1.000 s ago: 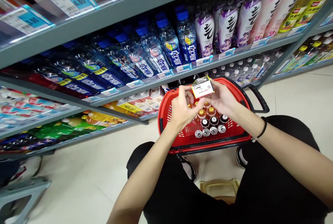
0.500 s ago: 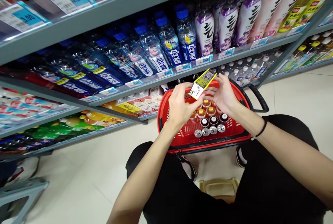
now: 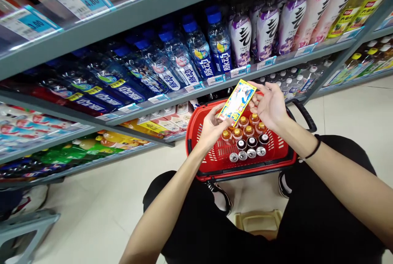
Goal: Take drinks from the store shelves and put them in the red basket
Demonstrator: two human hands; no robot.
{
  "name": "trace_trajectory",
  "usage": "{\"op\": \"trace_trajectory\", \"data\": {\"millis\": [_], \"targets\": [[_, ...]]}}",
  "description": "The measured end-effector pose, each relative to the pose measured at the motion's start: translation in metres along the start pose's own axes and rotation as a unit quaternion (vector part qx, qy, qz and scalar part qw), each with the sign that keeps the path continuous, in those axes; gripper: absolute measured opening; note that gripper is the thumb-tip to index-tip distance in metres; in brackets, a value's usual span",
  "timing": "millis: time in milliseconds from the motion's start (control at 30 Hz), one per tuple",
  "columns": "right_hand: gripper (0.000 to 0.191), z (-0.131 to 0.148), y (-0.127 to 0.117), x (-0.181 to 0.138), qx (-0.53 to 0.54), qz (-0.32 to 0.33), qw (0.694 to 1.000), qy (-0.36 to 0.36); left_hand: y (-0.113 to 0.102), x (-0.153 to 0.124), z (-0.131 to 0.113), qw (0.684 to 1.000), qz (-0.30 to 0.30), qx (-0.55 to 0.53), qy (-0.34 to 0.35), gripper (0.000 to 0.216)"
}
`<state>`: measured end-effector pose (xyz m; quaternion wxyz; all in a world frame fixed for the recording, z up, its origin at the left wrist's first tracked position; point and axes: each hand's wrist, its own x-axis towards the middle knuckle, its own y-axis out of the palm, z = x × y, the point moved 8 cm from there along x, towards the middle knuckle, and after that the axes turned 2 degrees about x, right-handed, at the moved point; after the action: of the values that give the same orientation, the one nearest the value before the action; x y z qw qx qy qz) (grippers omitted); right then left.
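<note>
1. Two hands are working over a red basket [image 3: 278,161]. The left hand [image 3: 211,127] is pinching the lower end of a flat yellow packet [image 3: 237,101] between thumb and fingers; the right hand [image 3: 270,104] is lying mostly open, its fingertips steadying the packet's upper edge.
2. The packet is sitting tilted in the air, printed face up, just above the basket and clear of its contents.
3. Progress, as a judgement: the packet is in hand and not yet placed anywhere. The basket is already carrying rows of small bottles [image 3: 247,141], orange-capped ones behind, dark and silver-capped ones in front, all standing upright.
4. The basket is resting on the floor between the person's knees; its black handle [image 3: 303,114] is lying folded toward the right.
5. The person is sitting low, with a pale stool [image 3: 259,220] showing beneath.
6. Surroundings: grey shelving [image 3: 123,16] is running along the aisle, stocked with blue-capped drink bottles [image 3: 199,53] and purple-labelled bottles [image 3: 267,26]; price tags [image 3: 82,0] are lining the edges. The floor [image 3: 92,219] is pale tile.
</note>
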<state>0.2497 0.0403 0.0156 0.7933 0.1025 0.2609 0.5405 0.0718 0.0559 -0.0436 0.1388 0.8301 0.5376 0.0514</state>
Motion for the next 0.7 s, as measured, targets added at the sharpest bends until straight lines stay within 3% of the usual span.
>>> {"op": "trace_trajectory", "data": {"millis": [300,433,533,633,700], "targets": [[0.041,-0.017,0.009,-0.003,-0.065,0.025,0.997,0.029,0.001,-0.001,0.004,0.991,0.088,0.102,0.025,0.081],[0.029,-0.031,0.015,-0.007,-0.138,0.063,0.987,0.059,-0.003,0.004,0.023,0.990,0.080,0.111,-0.025,0.073],[0.019,-0.039,0.022,-0.013,-0.224,0.089,0.967,0.075,-0.004,0.009,0.023,0.988,0.077,0.132,0.008,0.064],[0.008,-0.041,0.024,-0.015,-0.303,0.096,0.945,0.077,-0.002,0.015,0.019,0.962,0.109,0.244,0.061,0.051],[0.015,-0.037,0.024,-0.015,-0.318,0.100,0.940,0.069,0.000,0.018,0.030,0.911,0.146,0.384,0.044,0.045]]}}
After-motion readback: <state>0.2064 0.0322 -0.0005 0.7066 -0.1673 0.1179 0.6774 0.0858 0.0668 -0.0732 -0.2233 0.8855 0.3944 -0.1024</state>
